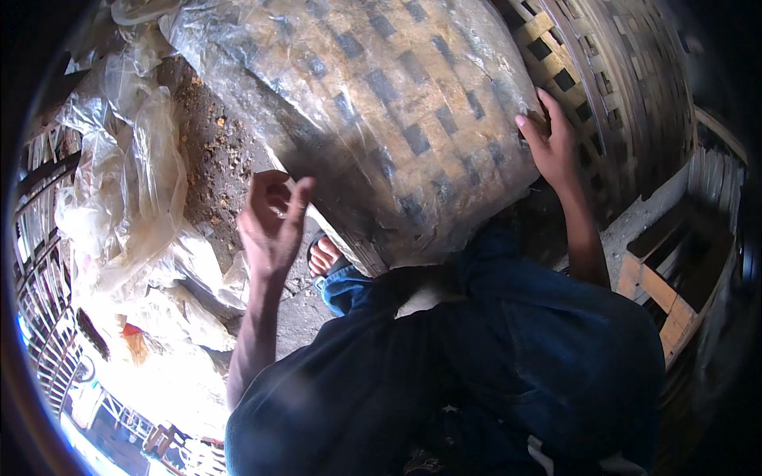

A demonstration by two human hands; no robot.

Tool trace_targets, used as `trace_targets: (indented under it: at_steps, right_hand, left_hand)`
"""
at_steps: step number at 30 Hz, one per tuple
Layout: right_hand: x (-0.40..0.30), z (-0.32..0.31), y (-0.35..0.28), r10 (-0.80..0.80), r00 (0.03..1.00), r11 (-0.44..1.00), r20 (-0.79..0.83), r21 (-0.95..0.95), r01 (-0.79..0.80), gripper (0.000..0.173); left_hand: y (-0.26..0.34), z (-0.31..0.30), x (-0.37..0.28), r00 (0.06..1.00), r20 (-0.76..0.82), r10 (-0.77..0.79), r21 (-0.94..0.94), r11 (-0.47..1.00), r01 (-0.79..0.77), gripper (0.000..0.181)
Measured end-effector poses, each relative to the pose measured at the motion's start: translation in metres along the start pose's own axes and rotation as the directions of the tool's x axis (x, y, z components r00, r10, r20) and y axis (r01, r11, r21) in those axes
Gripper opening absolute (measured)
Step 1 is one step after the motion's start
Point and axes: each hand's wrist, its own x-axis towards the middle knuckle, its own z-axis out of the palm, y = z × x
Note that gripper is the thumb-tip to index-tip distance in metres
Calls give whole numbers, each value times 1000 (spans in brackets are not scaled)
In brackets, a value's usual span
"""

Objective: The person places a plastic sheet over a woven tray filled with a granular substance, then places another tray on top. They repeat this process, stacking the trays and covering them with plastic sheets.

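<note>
A woven bamboo basket covered by clear plastic sheeting (417, 107) lies tilted before me, above my knees. My left hand (277, 208) is raised beside its lower left edge, thumb and fingers apart and curled, with nothing visible between them. A pale strip (339, 232) runs along that edge. My right hand (550, 134) rests at the basket's right side, thumb and forefinger against the plastic-covered rim; its other fingers are hidden, and whether it grips the rim cannot be told.
Another woven bamboo basket (619, 77) stands close at the right. Crumpled clear plastic sheets (137, 196) lie at the left, beside debris on the ground (208, 154). A wooden crate (661, 285) is at the lower right. A slatted bamboo structure (44, 285) edges the far left.
</note>
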Motion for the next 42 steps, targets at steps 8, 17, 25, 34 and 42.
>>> trace_targets:
  at_steps: [8,17,25,34,42]
  right_hand:
    - [-1,7,10,94,992,990,-88,112,-84,45]
    - [23,-10,20,359,929,782,87,515,-350,22]
    - [32,-21,17,126,989,934,-75,345,-92,20]
    - [18,-27,2,94,995,889,21,448,-94,24]
    - [20,-28,-2,128,989,945,77,293,-146,33]
  left_hand:
    - [10,13,8,984,70,-163,50,986,159,52]
    - [2,3,10,999,-6,-39,305,952,39,44]
    - [8,-2,19,985,56,163,325,930,-173,34]
    - [12,-1,23,991,24,128,260,957,-130,41]
    - [11,5,26,977,6,214,209,955,-210,31]
